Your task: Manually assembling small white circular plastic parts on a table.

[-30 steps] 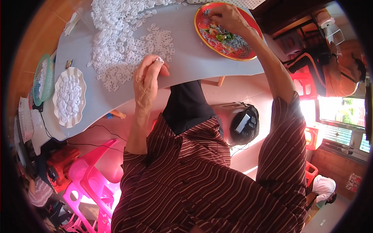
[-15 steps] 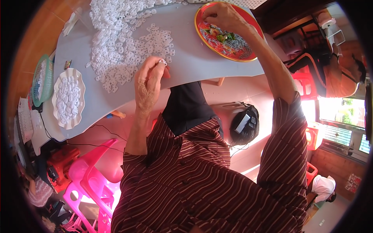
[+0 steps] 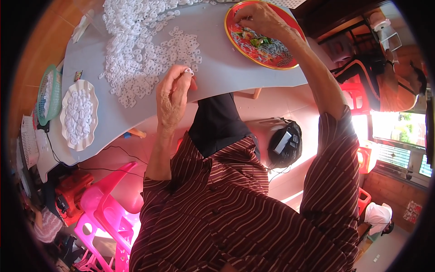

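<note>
The small white piece (image 3: 189,71) is sitting between the thumb and the fingertips of the left hand (image 3: 173,93), which is grasping it just to the right of the heap (image 3: 136,41) and at the side nearer to the person. The heap is made of many similar white pieces, and it is spreading over the grey worktop (image 3: 111,122). To the right of the heap, a red plate (image 3: 261,65) with a golden rim is carrying many thin grey bits (image 3: 282,54). The right hand (image 3: 258,19) is bending its fingers down over this plate, also right of the heap; their tips are hiding, so I cannot tell if they are grasping something or are free.

To the left of the heap and nearer to the person, a white dish (image 3: 82,145) with a wavy edge is holding more white pieces. Farther left of the heap, a green basket (image 3: 55,102) is leaning at the worktop's side. Below the heap's level, a pink chair (image 3: 97,204) is standing on the floor, and a black bag (image 3: 286,149) is lying to the right. Well apart from the heap, at far right, another person (image 3: 392,90) is sitting.
</note>
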Tool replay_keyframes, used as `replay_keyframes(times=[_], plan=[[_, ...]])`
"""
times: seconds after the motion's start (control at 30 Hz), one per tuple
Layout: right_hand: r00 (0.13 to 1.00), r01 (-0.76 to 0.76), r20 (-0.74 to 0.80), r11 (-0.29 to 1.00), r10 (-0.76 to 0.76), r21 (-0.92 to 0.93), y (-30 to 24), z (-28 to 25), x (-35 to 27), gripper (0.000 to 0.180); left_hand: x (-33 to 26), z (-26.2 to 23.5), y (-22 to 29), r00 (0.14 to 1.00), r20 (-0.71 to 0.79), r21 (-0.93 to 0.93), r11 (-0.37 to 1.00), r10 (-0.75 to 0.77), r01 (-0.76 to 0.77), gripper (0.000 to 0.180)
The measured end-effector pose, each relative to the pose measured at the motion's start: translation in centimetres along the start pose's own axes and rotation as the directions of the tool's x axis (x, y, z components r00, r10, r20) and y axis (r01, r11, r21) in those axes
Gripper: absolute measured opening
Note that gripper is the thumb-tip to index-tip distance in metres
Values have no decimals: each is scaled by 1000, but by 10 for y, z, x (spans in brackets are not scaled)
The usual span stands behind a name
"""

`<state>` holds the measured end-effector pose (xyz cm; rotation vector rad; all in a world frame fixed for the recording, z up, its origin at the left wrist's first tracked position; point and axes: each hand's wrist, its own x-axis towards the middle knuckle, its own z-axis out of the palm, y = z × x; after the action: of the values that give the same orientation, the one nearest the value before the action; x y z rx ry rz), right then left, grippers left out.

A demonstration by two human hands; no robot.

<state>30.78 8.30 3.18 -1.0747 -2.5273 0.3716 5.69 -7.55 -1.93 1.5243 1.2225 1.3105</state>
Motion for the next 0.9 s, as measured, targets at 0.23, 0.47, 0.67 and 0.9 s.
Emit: replay_keyframes(times=[0.23, 0.47, 0.67, 0.9], plan=[[999, 17, 37, 996, -13, -91, 4, 24, 13, 14, -4, -4, 0, 1000, -3, 8, 1000, -25, 25, 9], [998, -22, 48, 978, 32, -207, -28, 8, 4, 13, -4, -4, -4, 1000, 4, 17, 1000, 9, -10, 9], [987, -3, 145, 916, 67, -402, -29, 9, 8, 11, -4, 3, -3, 1000, -2, -34, 999, 22, -22, 9], [972, -54, -233, 998, 42, -43, -30, 2, -1, 12, 2, 4, 1, 1000, 4, -60, 998, 18, -18, 9]])
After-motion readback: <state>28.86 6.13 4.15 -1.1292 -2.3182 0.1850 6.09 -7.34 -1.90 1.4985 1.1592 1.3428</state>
